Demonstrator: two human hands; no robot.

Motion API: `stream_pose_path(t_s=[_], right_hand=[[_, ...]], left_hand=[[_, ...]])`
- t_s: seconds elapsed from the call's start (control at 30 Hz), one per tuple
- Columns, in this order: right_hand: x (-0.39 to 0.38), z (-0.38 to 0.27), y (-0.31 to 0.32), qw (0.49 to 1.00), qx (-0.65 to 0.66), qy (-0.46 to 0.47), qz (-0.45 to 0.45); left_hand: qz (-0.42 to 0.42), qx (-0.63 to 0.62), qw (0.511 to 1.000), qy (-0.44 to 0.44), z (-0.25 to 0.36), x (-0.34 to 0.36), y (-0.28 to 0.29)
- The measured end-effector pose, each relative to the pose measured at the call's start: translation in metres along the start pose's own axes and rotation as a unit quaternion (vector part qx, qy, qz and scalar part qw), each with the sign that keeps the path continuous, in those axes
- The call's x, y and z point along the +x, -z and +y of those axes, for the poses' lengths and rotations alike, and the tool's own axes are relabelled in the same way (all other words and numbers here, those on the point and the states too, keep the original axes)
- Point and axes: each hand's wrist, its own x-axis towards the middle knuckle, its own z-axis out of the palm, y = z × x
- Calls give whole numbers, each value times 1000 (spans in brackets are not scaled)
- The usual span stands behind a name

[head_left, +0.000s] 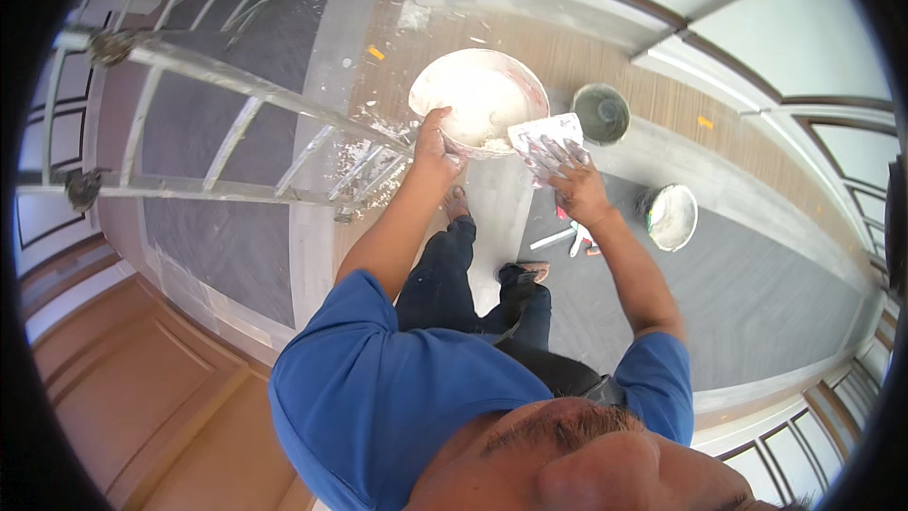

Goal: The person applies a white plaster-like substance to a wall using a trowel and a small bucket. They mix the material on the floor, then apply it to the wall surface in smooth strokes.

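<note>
Over wood-look flooring (567, 49), left fingers (439, 120) grip a bucket (533, 90) of white paste (473, 99), right fingers (576, 152) a smeared blade (544, 132).

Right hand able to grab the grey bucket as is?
Probably not straight away: the right hand holds a white-smeared flat piece, and the grey bucket appears to stand lower, on the floor. Nothing covers it, though.

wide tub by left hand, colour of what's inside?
White: the tub's contents show best in the head view, the only one here.
</note>
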Motion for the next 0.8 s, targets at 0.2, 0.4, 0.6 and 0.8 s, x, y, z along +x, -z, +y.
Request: stream_pose_path(t_s=[0.2, 0.4, 0.6, 0.8], right_hand=[[46, -20, 82, 996, 0, 37, -80], [120, -1, 121, 814, 344, -358, 301], [209, 21, 118, 450, 765, -214, 409], [325, 54, 123, 508, 770, -182, 342]], left_hand=[[-69, -30, 995, -64, 150, -39, -38], [-108, -47, 975, -187, 245, -46, -64], [-85, -60, 975, -194, 267, -31, -86], [-49, -59, 977, -200, 288, 24, -118]])
